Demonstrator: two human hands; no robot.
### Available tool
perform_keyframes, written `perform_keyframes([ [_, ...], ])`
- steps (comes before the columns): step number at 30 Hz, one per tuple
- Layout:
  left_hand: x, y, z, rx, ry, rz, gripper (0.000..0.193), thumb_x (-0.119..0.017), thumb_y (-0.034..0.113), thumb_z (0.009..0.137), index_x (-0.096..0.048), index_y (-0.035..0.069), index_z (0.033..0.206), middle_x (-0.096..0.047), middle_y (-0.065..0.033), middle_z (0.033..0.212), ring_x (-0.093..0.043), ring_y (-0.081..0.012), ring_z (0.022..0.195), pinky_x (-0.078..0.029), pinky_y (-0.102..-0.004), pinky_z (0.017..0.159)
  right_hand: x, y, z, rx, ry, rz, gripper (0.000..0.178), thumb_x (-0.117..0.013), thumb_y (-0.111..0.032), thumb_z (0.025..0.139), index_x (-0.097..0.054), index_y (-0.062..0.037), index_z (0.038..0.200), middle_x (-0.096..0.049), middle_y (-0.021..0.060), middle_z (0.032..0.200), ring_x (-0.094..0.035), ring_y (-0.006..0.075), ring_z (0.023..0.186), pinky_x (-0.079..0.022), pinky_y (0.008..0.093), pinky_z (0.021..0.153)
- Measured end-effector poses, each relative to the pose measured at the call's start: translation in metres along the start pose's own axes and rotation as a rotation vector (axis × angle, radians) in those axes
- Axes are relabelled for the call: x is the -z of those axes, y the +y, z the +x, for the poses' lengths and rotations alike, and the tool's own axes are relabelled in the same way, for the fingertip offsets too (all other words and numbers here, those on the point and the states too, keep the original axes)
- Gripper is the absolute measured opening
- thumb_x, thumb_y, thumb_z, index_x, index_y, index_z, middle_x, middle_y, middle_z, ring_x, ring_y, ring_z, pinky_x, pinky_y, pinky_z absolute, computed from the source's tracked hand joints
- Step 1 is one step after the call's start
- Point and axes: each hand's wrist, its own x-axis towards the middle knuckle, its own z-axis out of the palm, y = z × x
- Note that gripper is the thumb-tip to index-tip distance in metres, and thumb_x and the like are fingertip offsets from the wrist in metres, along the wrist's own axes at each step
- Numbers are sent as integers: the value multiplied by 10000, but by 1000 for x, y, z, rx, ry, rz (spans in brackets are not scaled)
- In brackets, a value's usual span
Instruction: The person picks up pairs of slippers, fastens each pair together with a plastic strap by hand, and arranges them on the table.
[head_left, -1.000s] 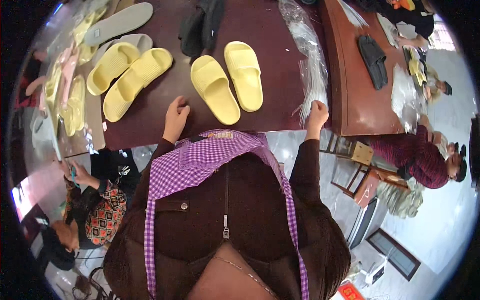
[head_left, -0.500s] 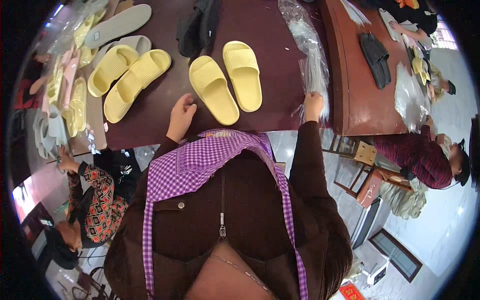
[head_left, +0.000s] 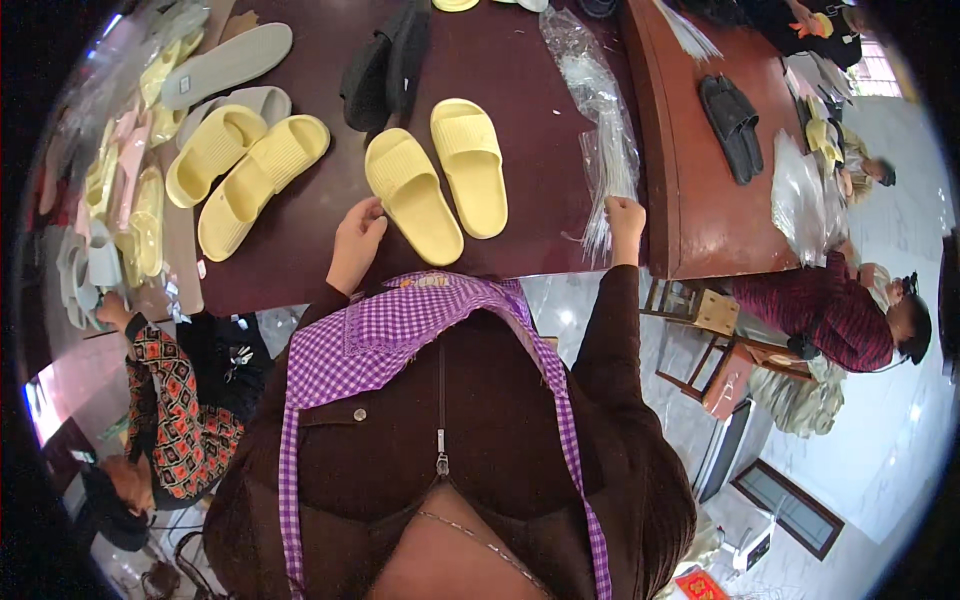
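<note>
Slippers (head_left: pixel 412 205), a yellow pair, lie loose side by side on the surface (head_left: pixel 540 205). Left hand (head_left: pixel 357 242), slightly parted, is just beside them; right hand (head_left: pixel 626 225) has a narrow grip at white strips (head_left: pixel 604 165), hold unclear.

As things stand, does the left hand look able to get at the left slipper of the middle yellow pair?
Probably yes: the left hand is right beside that yellow slipper, and nothing visible stands between them.

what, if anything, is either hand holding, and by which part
The right hand is at the near ends of the white strands; whether it grips any cannot be told. The left hand holds nothing.
</note>
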Motion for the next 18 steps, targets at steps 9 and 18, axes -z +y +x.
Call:
perform_keyframes([
  [9,2,-2,0,-81,-45,101,341,-560,105,846,-518,-25,1159,-605,-65,968,-560,-102,770,-469,-233,669,14,-36,-28,-286,-293,449,150,-568,-146,759,-616,-9,720,-531,24,581,-469,119,480,-355,252,443],
  [18,-37,50,2,-224,-270,162,248,-574,133,835,-588,-13,1035,-622,-139,903,-604,-199,795,-470,-293,718,-20,-59,-87,-416,-614,693,123,-542,-114,787,-565,-21,710,-537,36,624,-443,103,462,-335,230,405],
])
